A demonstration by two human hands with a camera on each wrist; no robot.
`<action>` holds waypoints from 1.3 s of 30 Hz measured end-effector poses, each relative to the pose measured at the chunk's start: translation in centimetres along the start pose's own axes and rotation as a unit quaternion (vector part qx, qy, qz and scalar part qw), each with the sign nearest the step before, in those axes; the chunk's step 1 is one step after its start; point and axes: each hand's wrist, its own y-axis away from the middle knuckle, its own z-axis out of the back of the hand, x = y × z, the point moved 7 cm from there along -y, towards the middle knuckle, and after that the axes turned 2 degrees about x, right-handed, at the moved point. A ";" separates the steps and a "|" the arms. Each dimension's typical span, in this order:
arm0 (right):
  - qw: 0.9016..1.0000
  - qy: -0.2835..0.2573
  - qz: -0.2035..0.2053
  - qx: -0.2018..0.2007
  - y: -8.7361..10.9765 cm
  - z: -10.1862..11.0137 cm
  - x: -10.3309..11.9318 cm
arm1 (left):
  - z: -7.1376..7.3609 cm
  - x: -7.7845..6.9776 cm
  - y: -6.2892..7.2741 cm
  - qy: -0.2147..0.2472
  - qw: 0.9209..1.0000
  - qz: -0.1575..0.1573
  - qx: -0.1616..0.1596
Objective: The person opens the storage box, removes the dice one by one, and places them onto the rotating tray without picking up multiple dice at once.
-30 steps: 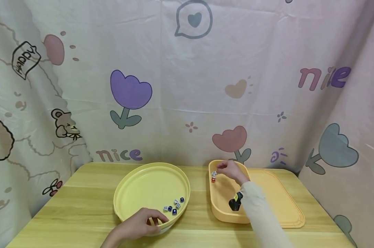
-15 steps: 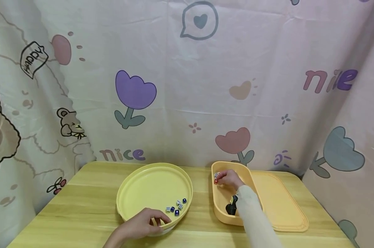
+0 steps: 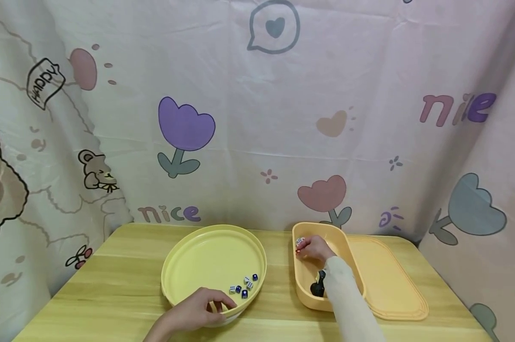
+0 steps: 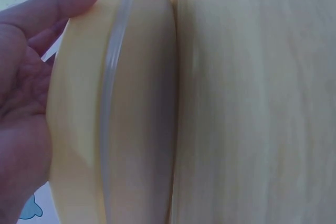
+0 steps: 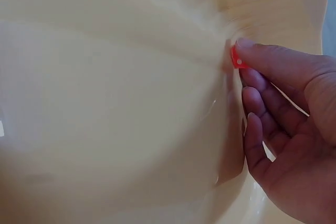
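Note:
With its thumb outside and fingers over the edge, my left hand point(image 3: 197, 308) grips the near rim of a round yellow tray point(image 3: 170, 256). In the left wrist view, the hand point(image 4: 26, 72) lies against the side of the yellow tray point(image 4: 79, 119). Several white and blue dice, among them a blue die point(image 3: 245, 294), lie inside near its right front wall. My right hand point(image 3: 316, 248) reaches into an orange oblong box point(image 3: 299, 280). Its thumb and fingertips pinch a red die point(image 5: 239, 60) by the box wall. White dice point(image 3: 300, 241) sit just beyond those fingers, partly hidden.
A flat orange lid point(image 3: 387, 280) lies on the wooden table point(image 3: 112, 280) right of the box, partly under the right sleeve point(image 3: 351, 294). A black device point(image 3: 318, 285) hangs at the right wrist. A printed curtain point(image 3: 240, 118) stands behind the table.
My right hand has moved nearer and lower from the white dice to the red die and now pinches it. The left hand keeps its grip on the tray. The head view has shifted slightly.

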 end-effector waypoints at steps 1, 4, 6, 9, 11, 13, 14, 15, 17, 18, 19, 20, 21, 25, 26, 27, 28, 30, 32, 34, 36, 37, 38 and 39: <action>1.000 0.006 -0.002 0.001 0.0 0.0 0.0 | 0.0 0.0 0.0 -0.002 1.000 -0.003 -0.001; 1.000 0.030 0.002 0.004 -0.1 0.2 0.2 | 0.0 -0.1 0.1 -0.008 1.000 -0.011 -0.001; 0.999 0.048 0.011 0.007 0.0 0.3 0.3 | 0.0 -0.1 0.0 -0.010 1.000 -0.012 -0.001; 0.997 0.066 0.027 0.009 0.2 0.6 0.5 | 0.0 -0.1 0.0 -0.008 1.000 -0.010 0.000; 0.997 0.071 0.036 0.010 0.3 0.8 0.6 | -0.1 0.0 -0.1 -0.005 1.000 -0.007 0.001; 0.997 0.065 0.037 0.010 0.3 1.0 0.7 | -0.2 0.0 -0.1 -0.004 1.000 -0.007 0.002; 0.998 0.060 0.036 0.009 0.4 1.1 0.7 | -0.2 0.0 -0.1 -0.004 1.000 -0.007 0.003; 0.998 0.058 0.035 0.009 0.4 1.2 0.7 | -0.2 0.0 -0.1 -0.004 1.000 -0.008 0.003; 0.998 0.056 0.039 0.008 0.4 1.4 1.0 | -0.2 0.0 -0.2 -0.003 1.000 -0.008 0.003; 0.998 0.054 0.041 0.007 0.4 1.6 1.1 | -0.2 0.0 -0.2 -0.004 1.000 -0.008 0.003; 0.997 0.057 0.047 0.005 0.3 1.7 1.4 | -0.2 0.1 -0.2 -0.005 1.000 -0.009 0.002; 0.997 0.060 0.054 0.003 0.4 1.8 1.6 | -0.2 0.1 -0.1 -0.005 1.000 -0.009 0.002; 0.996 0.061 0.061 0.002 0.4 1.9 1.9 | -0.1 0.1 -0.1 -0.005 1.000 -0.008 0.001; 0.995 0.056 0.088 0.000 0.6 2.4 3.4 | -0.1 0.0 0.0 -0.007 1.000 -0.011 0.000; 0.994 0.051 0.092 0.001 0.7 2.5 3.7 | -0.1 0.0 0.0 -0.007 1.000 -0.012 -0.001; 0.994 0.047 0.097 0.002 0.9 2.6 4.0 | 0.0 -0.1 0.0 -0.008 1.000 -0.012 -0.001; 0.994 0.045 0.104 0.002 1.0 2.8 4.4 | 0.0 -0.1 0.0 -0.008 1.000 -0.012 -0.001; 0.992 0.038 0.119 0.005 1.4 3.0 5.1 | 0.0 -0.1 0.0 -0.009 1.000 -0.011 -0.001; 0.990 0.036 0.133 0.007 1.8 3.2 5.7 | 0.0 0.0 0.0 -0.008 1.000 -0.008 -0.001; 0.989 0.039 0.146 0.004 2.2 3.4 6.4 | -0.1 0.0 0.0 -0.008 1.000 -0.008 -0.001; 0.988 0.039 0.148 0.002 2.6 3.6 6.8 | 0.0 0.0 0.0 -0.007 1.000 -0.008 -0.001; 0.988 0.037 0.148 0.000 2.8 3.7 7.0 | 0.0 0.0 0.0 -0.006 1.000 -0.009 0.000; 0.989 0.034 0.147 -0.001 3.0 3.8 7.1 | 0.0 0.0 0.0 -0.006 1.000 -0.010 0.000; 0.989 0.031 0.147 -0.002 3.2 3.9 7.3 | 0.0 0.0 0.0 -0.006 1.000 -0.012 0.001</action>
